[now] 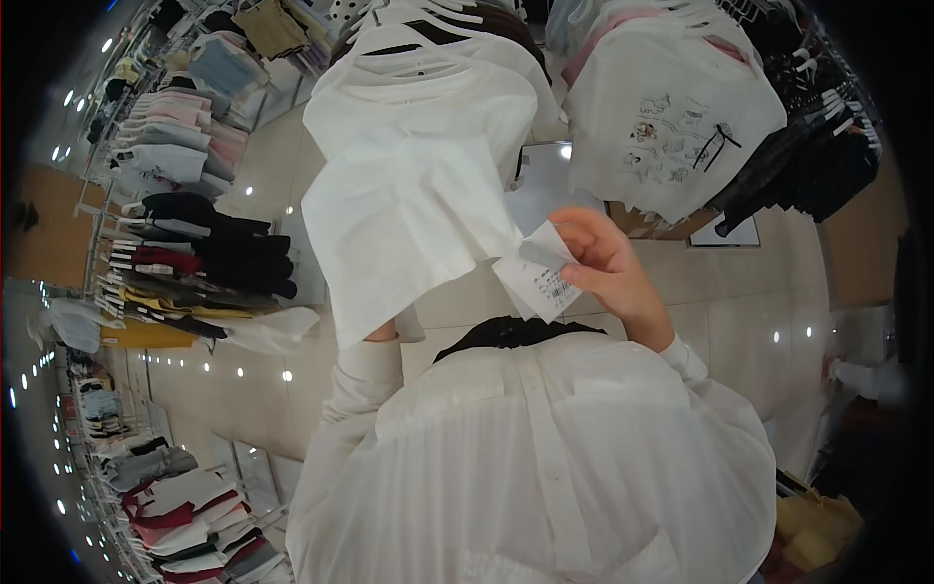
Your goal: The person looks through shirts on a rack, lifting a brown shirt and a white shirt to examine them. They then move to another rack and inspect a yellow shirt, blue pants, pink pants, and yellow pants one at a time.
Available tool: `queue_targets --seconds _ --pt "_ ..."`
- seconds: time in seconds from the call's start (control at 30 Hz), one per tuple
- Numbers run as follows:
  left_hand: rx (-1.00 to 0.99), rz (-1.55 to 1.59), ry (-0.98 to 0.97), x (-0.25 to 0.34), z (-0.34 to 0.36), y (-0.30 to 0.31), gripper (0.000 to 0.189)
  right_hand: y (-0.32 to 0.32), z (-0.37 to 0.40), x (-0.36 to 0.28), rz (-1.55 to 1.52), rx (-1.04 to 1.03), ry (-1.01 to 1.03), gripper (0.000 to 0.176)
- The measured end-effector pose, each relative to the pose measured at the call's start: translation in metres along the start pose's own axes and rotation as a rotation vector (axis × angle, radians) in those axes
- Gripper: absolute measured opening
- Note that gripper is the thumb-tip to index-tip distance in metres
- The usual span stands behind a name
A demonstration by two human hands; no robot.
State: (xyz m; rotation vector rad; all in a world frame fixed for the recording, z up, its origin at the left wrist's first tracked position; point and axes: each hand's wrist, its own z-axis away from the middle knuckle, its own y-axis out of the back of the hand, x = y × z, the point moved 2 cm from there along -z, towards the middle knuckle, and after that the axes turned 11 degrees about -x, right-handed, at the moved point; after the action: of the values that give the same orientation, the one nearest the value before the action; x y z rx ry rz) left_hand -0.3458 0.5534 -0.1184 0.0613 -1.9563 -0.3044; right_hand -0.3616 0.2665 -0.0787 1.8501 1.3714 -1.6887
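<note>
A white top (418, 185) hangs on a white hanger in front of me, its lower part raised and spread toward my body. My left hand is under its hem, with only the wrist showing, so its fingers are hidden. At the right edge of the top, my right hand (603, 261) pinches a white paper tag (545, 277) between thumb and fingers. The tag has printed lines and a barcode, and its upper part is folded or overlapped by a greyish piece.
A white printed top (671, 127) hangs at the upper right beside black garments (827, 161). Along the left side stand racks with dark clothes (214, 243) and pink and grey ones (180, 136). A cardboard box (647, 224) is under the printed top.
</note>
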Motion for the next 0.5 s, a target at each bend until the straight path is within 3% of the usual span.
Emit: queue_targets --seconds 0.27,0.33,0.5 --pt "0.028 -0.141 0.014 0.003 0.015 -0.018 0.051 -0.015 -0.001 -0.024 0.127 0.019 0.062 0.044" --pt "0.027 -0.174 0.020 0.017 0.051 -0.031 0.051 -0.016 -0.001 -0.027 0.120 0.028 0.055 0.043" --pt "0.005 -0.258 0.037 0.007 0.037 -0.037 0.051 -0.007 -0.005 -0.024 0.141 0.107 0.044 0.040"
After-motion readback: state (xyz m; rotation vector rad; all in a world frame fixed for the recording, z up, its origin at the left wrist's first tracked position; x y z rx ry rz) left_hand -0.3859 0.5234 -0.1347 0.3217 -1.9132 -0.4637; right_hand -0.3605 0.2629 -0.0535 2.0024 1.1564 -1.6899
